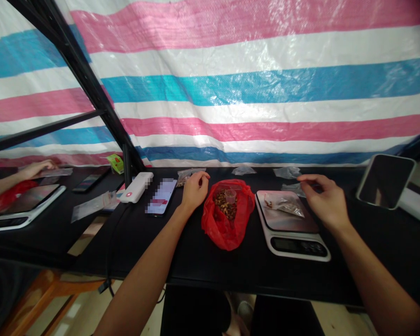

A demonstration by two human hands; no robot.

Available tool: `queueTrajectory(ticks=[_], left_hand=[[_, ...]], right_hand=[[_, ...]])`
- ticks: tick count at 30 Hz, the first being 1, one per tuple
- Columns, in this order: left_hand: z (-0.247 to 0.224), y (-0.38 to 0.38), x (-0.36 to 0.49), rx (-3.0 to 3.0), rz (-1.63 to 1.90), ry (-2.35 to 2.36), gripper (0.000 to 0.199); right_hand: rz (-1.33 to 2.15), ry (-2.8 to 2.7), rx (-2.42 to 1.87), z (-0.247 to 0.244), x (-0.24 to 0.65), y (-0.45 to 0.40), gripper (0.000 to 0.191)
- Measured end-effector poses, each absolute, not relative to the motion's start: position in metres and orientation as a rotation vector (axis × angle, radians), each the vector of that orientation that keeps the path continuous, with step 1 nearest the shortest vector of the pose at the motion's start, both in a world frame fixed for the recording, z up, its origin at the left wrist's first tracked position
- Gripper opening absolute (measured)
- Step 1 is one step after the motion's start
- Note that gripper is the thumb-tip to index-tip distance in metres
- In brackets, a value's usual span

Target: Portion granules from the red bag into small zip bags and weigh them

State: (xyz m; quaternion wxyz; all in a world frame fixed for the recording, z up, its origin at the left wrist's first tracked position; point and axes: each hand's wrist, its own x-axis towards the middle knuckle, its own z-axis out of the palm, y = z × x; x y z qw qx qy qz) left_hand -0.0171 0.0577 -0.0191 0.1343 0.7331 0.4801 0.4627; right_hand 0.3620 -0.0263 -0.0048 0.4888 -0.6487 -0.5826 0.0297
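The left hand (195, 192) rests on the black worktop (224, 266), its fingers (203, 176) loosely curled and holding nothing visible, right beside a small clear bag of brown pieces (186, 178). The right hand (322, 200) hovers at the far corner of a white digital kitchen scale (294, 246), with its fingers (310, 183) slightly spread and empty, nearest a flat clear plastic bag (294, 189). Between the hands sits a thin red plastic bag (227, 231), open at the top, with loose brown pieces (225, 206), possibly nuts, and a small translucent cup (230, 196) inside. Another small clear bag (283, 205), partly filled, lies on the scale's platform. The red bag looks light and limp, so it will likely slump unless gathered at its rim, and the loose pieces could slide or spill. The cup should be light and easiest to lift by its rim, while the small bags are best pinched at a top edge, clear of their contents. Further left on the worktop, a co-worker's hand (37, 169) rests beside a second scale (24, 205).
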Motion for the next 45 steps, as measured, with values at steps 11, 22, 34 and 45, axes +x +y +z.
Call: queueTrajectory(ticks=[11,22,34,45], left_hand=[[-0.021,0.059,-0.018,2.133,1.361,1.370,0.025],[-0.018,0.057,-0.017,2.126,1.377,1.372,0.025],[-0.011,0.041,-0.007,2.203,1.365,1.026,0.020],[-0.011,0.034,0.006,2.126,1.450,1.042,0.021]], right_hand=[[0.160,-1.503,-1.507,-0.009,0.360,-0.023,0.025],[0.376,-2.014,-1.476,0.001,0.347,-0.035,0.050],[0.526,-1.537,-1.248,0.025,0.288,-0.027,0.056],[0.914,-1.382,-0.911,0.028,0.168,0.015,0.051]])
